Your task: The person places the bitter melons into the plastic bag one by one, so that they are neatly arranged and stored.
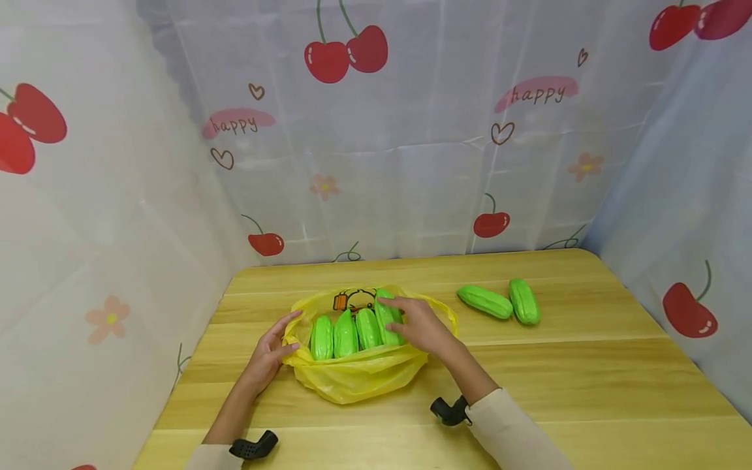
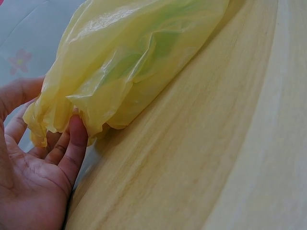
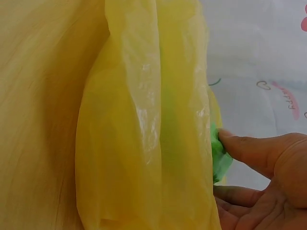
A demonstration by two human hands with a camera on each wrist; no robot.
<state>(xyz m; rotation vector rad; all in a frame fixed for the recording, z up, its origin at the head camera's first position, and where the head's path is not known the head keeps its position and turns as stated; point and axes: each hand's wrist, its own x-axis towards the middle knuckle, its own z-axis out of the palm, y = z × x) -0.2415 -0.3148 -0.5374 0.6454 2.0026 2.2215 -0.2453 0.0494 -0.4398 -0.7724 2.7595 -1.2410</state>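
Clearly, the right hand (image 1: 420,324) pinches the rightmost of four green gourds (image 1: 384,318) in the yellow bag (image 1: 358,382), the gourd lying between thumb and fingers toward the bag's right edge, while the left hand (image 1: 269,358) grips its left edge.

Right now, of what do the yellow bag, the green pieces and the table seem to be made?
Yellow bag: thin, glossy plastic film; it crinkles, shines and lets green show through.
Green pieces: perhaps moulded plastic or painted foam; the bright colour and shiny, ridged surface leave this open.
Table: wood or wood-look laminate, smooth-looking; pale grain shows, but I cannot tell which.
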